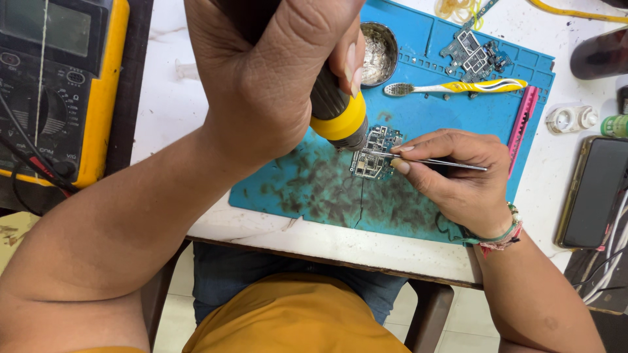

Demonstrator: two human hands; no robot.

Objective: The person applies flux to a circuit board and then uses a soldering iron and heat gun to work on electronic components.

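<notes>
Over the circuit board (374, 154), left hand (271, 72) fisted around soldering iron (339, 114).

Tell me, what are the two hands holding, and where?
Left hand grips the tool by its black-and-yellow handle; right hand pinches the tweezers mid-length.

We cannot see the tool's (339, 114) tip, masked by its yellow collar over the board (371, 153). Our left hand (261, 72) hides its upper grip and runs off the top edge. The meter (59, 85) is cropped left, the phone (595, 193) right. Board parts are too small to tell.
</notes>
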